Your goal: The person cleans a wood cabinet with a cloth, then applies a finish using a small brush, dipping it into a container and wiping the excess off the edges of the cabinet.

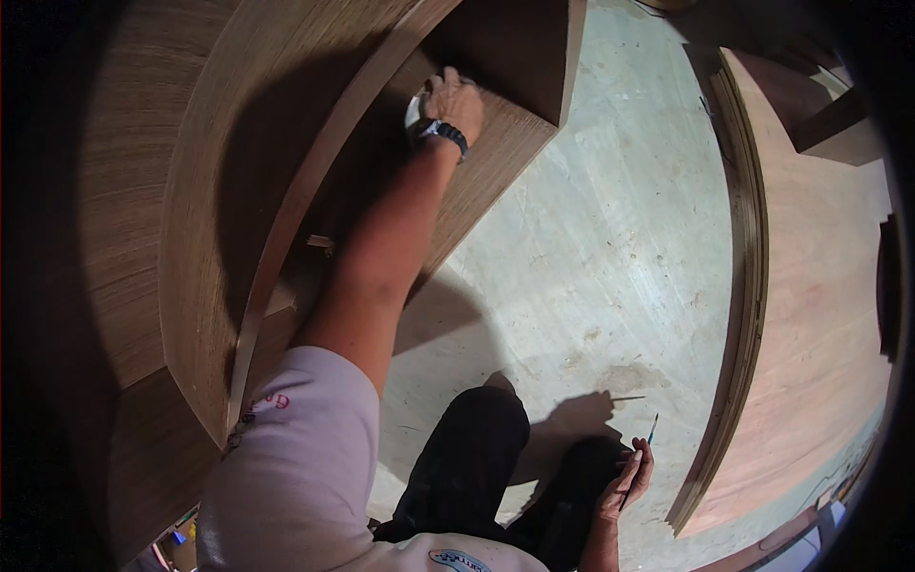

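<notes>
I see my left hand point(456, 100) stretched up inside the brown wooden cabinet point(286, 143), fingers curled around a white roll of tape point(416, 116) pressed to an inner panel. My right hand point(629, 477) hangs low beside my knee over the concrete floor point(610, 238), fingers closed on a thin pencil point(651, 431). Plywood sheets point(810, 315) lie to the right.
</notes>
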`<state>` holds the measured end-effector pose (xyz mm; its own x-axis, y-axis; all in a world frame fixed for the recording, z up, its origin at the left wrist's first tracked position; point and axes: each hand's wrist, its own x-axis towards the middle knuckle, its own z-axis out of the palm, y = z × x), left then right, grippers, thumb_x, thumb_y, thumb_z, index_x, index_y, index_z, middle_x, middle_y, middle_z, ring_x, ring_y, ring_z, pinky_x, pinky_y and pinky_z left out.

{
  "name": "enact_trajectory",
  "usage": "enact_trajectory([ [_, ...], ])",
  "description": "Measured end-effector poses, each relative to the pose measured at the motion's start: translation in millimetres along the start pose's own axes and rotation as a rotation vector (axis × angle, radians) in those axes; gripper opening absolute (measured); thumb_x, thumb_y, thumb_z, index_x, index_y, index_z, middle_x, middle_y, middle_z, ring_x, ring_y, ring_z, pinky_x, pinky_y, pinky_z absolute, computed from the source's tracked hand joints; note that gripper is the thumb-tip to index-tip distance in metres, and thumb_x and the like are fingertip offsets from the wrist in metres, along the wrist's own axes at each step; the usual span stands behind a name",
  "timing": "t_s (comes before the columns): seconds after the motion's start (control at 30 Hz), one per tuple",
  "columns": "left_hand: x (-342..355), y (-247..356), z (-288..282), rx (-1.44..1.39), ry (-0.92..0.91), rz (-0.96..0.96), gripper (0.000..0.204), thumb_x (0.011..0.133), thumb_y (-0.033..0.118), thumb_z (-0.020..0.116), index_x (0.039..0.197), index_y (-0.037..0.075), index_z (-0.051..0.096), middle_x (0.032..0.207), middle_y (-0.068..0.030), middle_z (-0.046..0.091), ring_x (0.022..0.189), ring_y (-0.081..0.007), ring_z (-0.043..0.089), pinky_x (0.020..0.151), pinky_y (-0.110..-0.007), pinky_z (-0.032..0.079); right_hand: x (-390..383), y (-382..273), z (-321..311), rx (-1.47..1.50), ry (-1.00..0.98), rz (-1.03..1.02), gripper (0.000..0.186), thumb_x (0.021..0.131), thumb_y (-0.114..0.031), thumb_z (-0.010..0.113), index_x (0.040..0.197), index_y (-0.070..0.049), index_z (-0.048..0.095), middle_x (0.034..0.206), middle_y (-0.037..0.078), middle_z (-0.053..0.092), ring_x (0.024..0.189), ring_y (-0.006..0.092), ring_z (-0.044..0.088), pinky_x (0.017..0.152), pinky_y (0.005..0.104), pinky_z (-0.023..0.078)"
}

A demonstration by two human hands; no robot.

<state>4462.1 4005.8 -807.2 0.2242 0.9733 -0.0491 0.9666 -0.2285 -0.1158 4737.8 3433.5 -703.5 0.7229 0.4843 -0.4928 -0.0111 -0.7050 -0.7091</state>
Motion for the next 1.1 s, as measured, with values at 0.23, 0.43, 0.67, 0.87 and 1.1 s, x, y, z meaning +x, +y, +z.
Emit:
enact_trajectory([
  [0.23, -42, -87, 77, -0.364, 0.376, -0.348, 0.028, 0.097, 0.013, 0.050, 0.120, 0.001, 0.062, 0.124, -0.0204, 0.059, 0.112, -0.0346, 0.057, 0.099, -0.046, 0.046, -1, -5, 5, 0.008, -0.024, -0.021, 0.035, 0.105, -0.028, 0.052, 0.125, 0.000, 0.063, 0.112, 0.008, 0.067, 0.087, 0.0121, 0.058, 0.076, 0.0269, 0.046],
  [0.43, 1, -42, 20, -0.245, 0.148, -0.102, 0.028, 0.095, 0.008, 0.051, 0.120, -0.001, 0.060, 0.125, -0.0225, 0.061, 0.115, -0.0372, 0.057, 0.100, -0.044, 0.046, 1, 2, -5, -0.024, 0.009, -0.008, 0.036, 0.105, -0.030, 0.054, 0.127, -0.003, 0.063, 0.115, 0.006, 0.067, 0.083, 0.0090, 0.056, 0.071, 0.0241, 0.045],
  [0.67, -61, -145, 131, 0.105, 0.294, -0.062, 0.036, 0.083, 0.010, 0.069, 0.118, 0.001, 0.064, 0.125, -0.0225, 0.061, 0.120, -0.0381, 0.056, 0.099, -0.045, 0.046, 0, 0, 8, 0.019, -0.040, -0.036, 0.036, 0.104, -0.030, 0.055, 0.126, -0.002, 0.063, 0.114, 0.006, 0.068, 0.082, 0.0090, 0.056, 0.072, 0.0244, 0.045],
  [0.87, -2, -39, 31, 0.849, -0.553, 0.318, 0.032, 0.092, 0.011, 0.055, 0.117, 0.000, 0.071, 0.136, -0.0253, 0.058, 0.124, -0.0367, 0.057, 0.101, -0.047, 0.047, 2, -3, 2, 0.009, -0.011, -0.022, 0.035, 0.105, -0.028, 0.053, 0.126, -0.003, 0.063, 0.115, 0.006, 0.068, 0.083, 0.0097, 0.056, 0.073, 0.0257, 0.046],
  [1.1, 22, 40, -2, -0.049, -0.154, -0.039, 0.029, 0.094, 0.013, 0.053, 0.107, -0.001, 0.074, 0.129, -0.0208, 0.059, 0.118, -0.0387, 0.060, 0.096, -0.046, 0.052, 2, -10, -2, -0.059, -0.021, -0.001, 0.034, 0.106, -0.027, 0.050, 0.124, -0.001, 0.063, 0.112, 0.006, 0.066, 0.088, 0.0123, 0.057, 0.081, 0.0276, 0.047],
])
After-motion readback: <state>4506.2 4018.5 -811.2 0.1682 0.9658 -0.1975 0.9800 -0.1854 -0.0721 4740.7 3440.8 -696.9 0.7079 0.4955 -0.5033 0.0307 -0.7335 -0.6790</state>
